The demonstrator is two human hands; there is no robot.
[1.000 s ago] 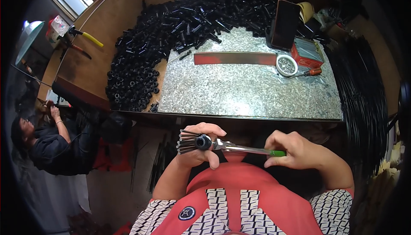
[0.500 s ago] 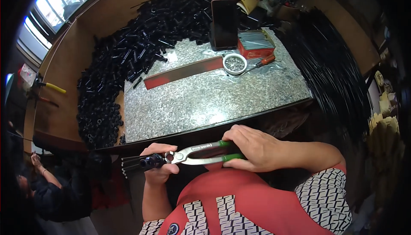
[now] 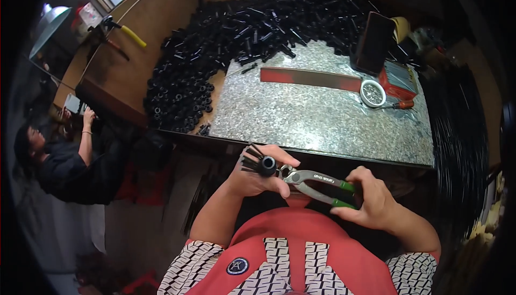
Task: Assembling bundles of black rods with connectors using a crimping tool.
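Note:
A short black tube point(image 3: 267, 166) with several thin black rods fanned out beside it is held in my left hand point(image 3: 248, 181), its round open end facing up toward me. My right hand point(image 3: 377, 201) grips a pair of green-handled pincers point(image 3: 322, 178), thumb on the lower handle and fingers on the upper one. The pincers' handles are apart. Their steel jaws sit between my left thumb and forefinger, close by the tube; whether they pinch anything there I cannot tell.
Beyond my hands lies a speckled stone slab point(image 3: 301, 117), bearing a flat bar point(image 3: 309, 79), a white cup of small metal bits point(image 3: 372, 94), a screwdriver point(image 3: 403, 104), a red box point(image 3: 398, 82) and a phone point(image 3: 374, 42). Black tubes point(image 3: 242, 31) heap behind; long black rods point(image 3: 457, 133) lie right. A person point(image 3: 70, 160) sits left.
The view has swung, so bench and hands appear farther right. The tube's open end has turned up toward me, and the pincers now slope down to the right. Both hands keep their hold.

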